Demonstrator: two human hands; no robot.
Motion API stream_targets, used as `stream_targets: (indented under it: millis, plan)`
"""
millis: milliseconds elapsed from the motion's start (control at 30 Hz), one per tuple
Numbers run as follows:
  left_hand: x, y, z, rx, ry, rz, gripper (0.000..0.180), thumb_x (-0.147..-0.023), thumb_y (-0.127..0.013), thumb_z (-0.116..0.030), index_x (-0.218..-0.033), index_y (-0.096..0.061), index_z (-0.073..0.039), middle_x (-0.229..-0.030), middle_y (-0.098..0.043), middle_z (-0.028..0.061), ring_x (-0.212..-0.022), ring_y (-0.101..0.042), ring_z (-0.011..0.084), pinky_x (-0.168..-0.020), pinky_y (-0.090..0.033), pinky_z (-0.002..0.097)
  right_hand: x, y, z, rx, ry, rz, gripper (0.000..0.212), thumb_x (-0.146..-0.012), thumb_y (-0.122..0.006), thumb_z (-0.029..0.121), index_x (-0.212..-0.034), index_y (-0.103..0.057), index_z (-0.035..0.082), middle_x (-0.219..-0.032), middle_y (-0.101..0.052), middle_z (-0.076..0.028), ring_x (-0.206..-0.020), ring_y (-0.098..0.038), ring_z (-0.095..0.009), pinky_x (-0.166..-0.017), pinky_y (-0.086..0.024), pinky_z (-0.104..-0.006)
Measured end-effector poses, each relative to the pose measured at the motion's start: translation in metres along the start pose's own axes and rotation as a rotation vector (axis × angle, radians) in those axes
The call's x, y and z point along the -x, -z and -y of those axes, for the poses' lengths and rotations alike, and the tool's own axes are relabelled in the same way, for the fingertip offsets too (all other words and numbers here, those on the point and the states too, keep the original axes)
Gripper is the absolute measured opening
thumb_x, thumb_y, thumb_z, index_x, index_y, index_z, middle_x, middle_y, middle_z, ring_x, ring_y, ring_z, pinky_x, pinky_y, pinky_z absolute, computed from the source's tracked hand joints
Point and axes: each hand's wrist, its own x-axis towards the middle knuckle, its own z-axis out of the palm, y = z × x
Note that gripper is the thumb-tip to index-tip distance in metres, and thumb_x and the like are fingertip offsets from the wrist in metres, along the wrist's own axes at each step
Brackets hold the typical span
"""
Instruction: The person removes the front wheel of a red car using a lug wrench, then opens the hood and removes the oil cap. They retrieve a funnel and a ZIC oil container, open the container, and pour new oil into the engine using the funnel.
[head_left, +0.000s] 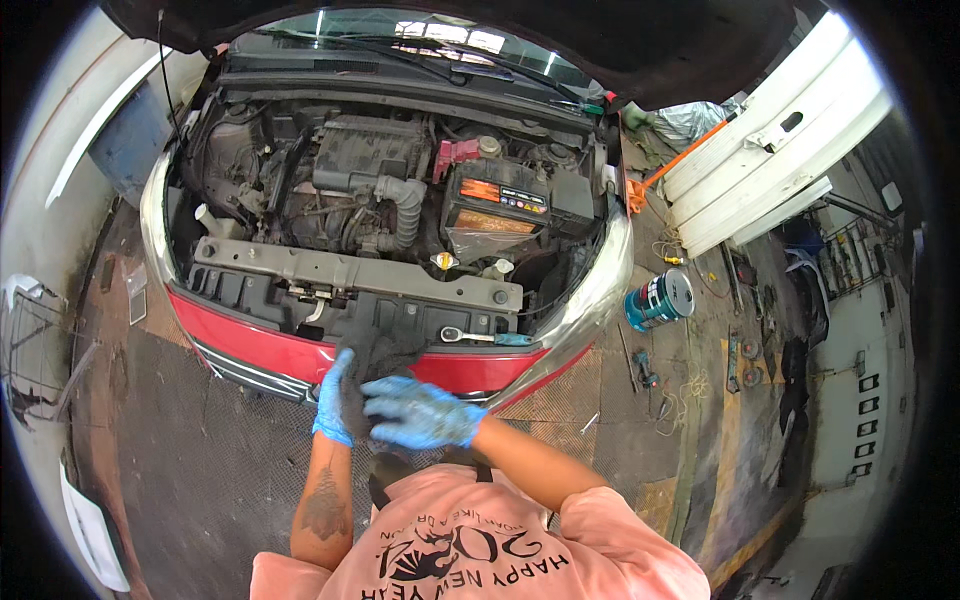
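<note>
Both my hands wear blue gloves and meet in front of the car's red front edge [480, 371]. My left hand [333, 398] is closed on a dark grey cloth [378, 355], which bunches up over the front panel. Across the cloth's lower part lies my right hand [425, 412], its fingers stretched out to the left and slightly blurred. To the right of the cloth, a ratchet wrench [490, 337] with a blue handle rests on the black front panel. Beyond it the engine bay lies open, with a battery [497, 203] and a grey ribbed air hose [405, 212].
The raised hood [680, 50] hangs overhead. On the floor at right are a teal bucket [660, 300], a blue power tool [645, 370] and loose cords. An orange jack handle [685, 155] leans beside a white panel [780, 130]. A phone-like flat object [137, 300] lies at left.
</note>
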Motion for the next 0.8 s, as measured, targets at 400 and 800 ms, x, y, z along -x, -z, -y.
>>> stream_targets:
  millis: [400, 800]
  plan:
    - [0.087, 0.084, -0.021, -0.058, -0.509, -0.013, 0.037, -0.096, -0.044, -0.028, -0.118, -0.064, -0.007, -0.103, -0.071, 0.0143, -0.088, -0.069, 0.0275, -0.075, -0.058, 0.0376, 0.102, 0.065, -0.178, 0.751, -0.85, 0.159, 0.033, -0.091, -0.055, 0.04, -0.109, -0.065, 0.014, -0.1, -0.069, -0.017, -0.096, -0.067, -0.037, -0.085, -0.052, -0.0524]
    - [0.044, 0.097, -0.013, 0.042, -0.442, 0.145, 0.047, -0.099, -0.043, -0.031, -0.133, -0.056, -0.001, -0.126, -0.064, 0.0159, -0.11, -0.063, 0.0302, -0.095, -0.052, 0.043, 0.019, 0.012, -0.014, -0.689, -0.675, 0.341, 0.055, -0.102, -0.04, 0.054, -0.089, -0.068, 0.008, -0.064, -0.047, 0.002, -0.059, -0.044, -0.012, -0.056, -0.041, -0.0285]
